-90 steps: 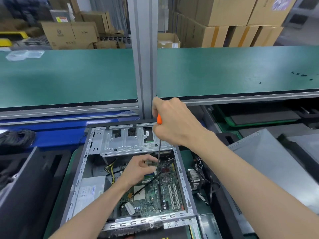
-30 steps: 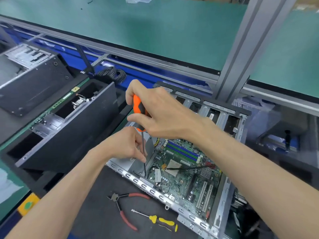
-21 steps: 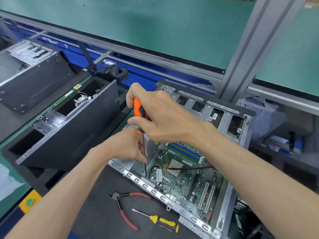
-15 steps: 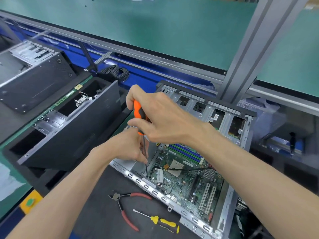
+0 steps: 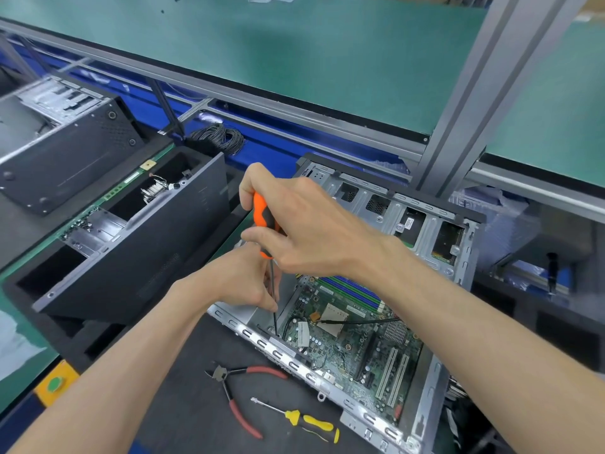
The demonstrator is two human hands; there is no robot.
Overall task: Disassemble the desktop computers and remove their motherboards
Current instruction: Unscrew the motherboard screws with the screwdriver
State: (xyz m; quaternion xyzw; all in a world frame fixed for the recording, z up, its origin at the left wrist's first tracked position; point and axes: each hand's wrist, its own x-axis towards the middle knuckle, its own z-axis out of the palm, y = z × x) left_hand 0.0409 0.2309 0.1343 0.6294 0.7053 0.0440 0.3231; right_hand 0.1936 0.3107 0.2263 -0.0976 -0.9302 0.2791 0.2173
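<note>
At motherboard (image 5: 353, 342) corner; hands unmoved | right (image 5: 314, 224) grips screwdriver (image 5: 262, 221); left (image 5: 242, 280) pinches shaft

The right hand (image 5: 314, 224) is inching the orange screwdriver (image 5: 262, 221) slightly lower, its tip now sitting at the motherboard (image 5: 353, 342) corner; the left hand (image 5: 242, 280) is following.

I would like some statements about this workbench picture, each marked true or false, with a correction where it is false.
1. The right hand grips the orange-handled screwdriver. True.
2. The screwdriver's tip points down into the open computer case, at a corner of the motherboard. True.
3. The red-handled pliers lie inside the case. False: they lie outside it, on the dark mat.
4. The yellow-handled screwdriver is held by the left hand. False: it lies on the mat; the left hand's fingers pinch the orange-handled screwdriver's shaft.
</note>
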